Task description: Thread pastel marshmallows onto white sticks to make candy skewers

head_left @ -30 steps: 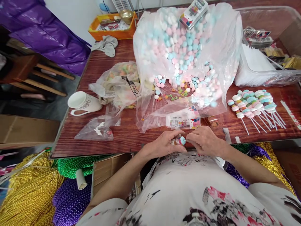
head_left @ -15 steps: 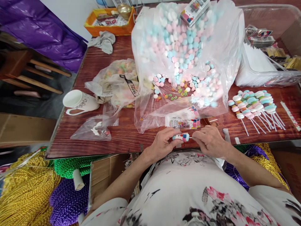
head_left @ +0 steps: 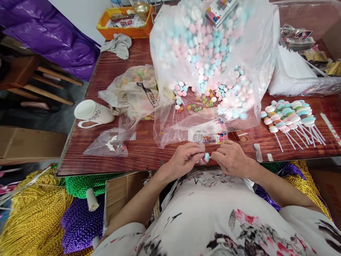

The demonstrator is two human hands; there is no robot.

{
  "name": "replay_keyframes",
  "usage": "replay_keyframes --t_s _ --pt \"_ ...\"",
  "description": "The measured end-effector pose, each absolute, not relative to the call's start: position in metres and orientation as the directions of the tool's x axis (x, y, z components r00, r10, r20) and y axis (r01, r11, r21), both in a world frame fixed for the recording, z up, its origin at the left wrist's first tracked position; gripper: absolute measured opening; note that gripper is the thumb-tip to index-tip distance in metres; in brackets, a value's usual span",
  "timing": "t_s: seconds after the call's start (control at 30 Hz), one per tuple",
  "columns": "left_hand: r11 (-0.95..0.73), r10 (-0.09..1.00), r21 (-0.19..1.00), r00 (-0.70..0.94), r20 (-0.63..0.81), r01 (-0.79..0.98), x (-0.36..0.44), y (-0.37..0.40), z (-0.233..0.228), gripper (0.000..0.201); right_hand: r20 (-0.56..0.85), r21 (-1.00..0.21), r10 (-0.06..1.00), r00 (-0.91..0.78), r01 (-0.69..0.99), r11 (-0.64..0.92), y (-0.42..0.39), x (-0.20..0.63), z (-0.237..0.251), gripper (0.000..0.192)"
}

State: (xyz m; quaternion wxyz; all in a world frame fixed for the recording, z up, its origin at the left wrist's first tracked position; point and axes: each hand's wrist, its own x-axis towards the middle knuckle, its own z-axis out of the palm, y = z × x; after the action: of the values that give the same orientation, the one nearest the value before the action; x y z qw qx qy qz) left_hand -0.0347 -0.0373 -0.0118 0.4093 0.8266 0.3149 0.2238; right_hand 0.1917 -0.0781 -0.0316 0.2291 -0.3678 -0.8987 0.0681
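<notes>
At the near edge of the table (head_left: 149,161), mid-scene, find the disc stick (head_left: 206,158) held between both hands. Note the left hand (head_left: 185,159) curled narrow around the disc end, the right hand (head_left: 229,158) pinching the white shaft just beside it. Best to cradle the disc end lightly, steady or turn from the shaft, and line up both grips, so as not to bend the shaft or crack a disc.

Now count, near to far: one disc stick in hand, number of discs mostly hidden; two pale scraps (head_left: 258,153) at near right; one small clear bag (head_left: 105,145) at near left; one printed packet (head_left: 209,137) just beyond the hands. Farther, one pile of finished-looking sticks (head_left: 289,114) at right, too overlapped to number; one white mug (head_left: 96,113) at left; one ring bag (head_left: 131,94); one clear container (head_left: 306,82) at right; one large clear bag (head_left: 255,39) of uncountable discs. Farthest, one grey cloth (head_left: 118,45) and one orange tray (head_left: 124,32) at left.
</notes>
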Motion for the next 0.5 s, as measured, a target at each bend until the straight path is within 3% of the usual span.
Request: replay_keyframes --t_s 0.13,0.5 --pt "-0.563 0.604 0.717 0.797 0.02 0.41 -0.04 -0.03 -0.002 0.024 0.396 -0.187 0.644 -0.655 0.629 0.755 -0.079 0.19 -0.03 0.017" --pt "-0.666 0.329 0.627 0.914 -0.238 0.403 -0.024 -0.015 0.013 0.021 0.455 -0.133 0.553 -0.698 0.561 0.817 -0.082 0.194 -0.025 0.021"
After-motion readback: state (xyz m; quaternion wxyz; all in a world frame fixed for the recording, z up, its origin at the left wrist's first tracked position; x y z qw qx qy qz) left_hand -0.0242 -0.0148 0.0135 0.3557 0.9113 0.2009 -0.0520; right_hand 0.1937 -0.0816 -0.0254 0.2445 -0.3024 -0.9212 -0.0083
